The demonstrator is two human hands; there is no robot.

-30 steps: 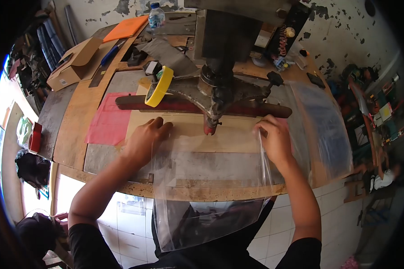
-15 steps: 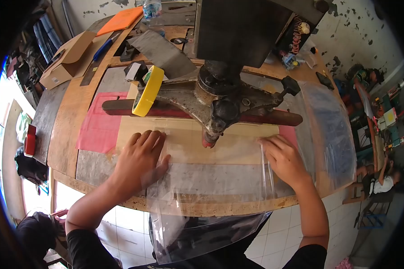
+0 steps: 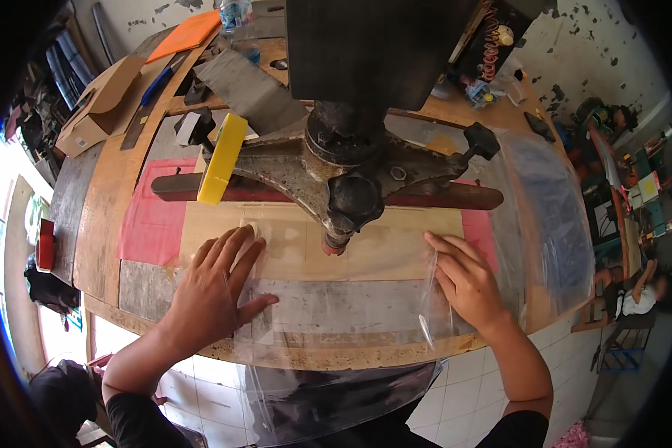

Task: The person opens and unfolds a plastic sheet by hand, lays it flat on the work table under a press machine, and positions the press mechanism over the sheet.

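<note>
A clear plastic sheet (image 3: pixel 328 403) lies over the table's front edge, and its near part hangs down toward my lap. My left hand (image 3: pixel 207 287) rests on the sheet's left side with its fingers stretched out and its thumb apart. At the sheet's right edge is my right hand (image 3: pixel 464 278), fingers extended and slightly spread, touching the film. Beneath the plastic shows a tan strip (image 3: pixel 396 257) on the worktop. Just beyond both hands stands a heat press machine's metal arm (image 3: pixel 276 166), with a dark red bar (image 3: pixel 440 196) across it.
A yellow tape roll (image 3: pixel 222 160) hangs on the arm's left knob. Pink sheets (image 3: pixel 153 216) lie at the left, stacked clear plastic (image 3: pixel 552 224) at the right. A cardboard box (image 3: pixel 101 108) and a blue cutter (image 3: pixel 157 86) are back left. Another person (image 3: pixel 638 295) sits far right.
My left hand has shifted slightly left and nearer me. The right hand's fingers have spread a little at the sheet's edge. The view has moved slightly.
</note>
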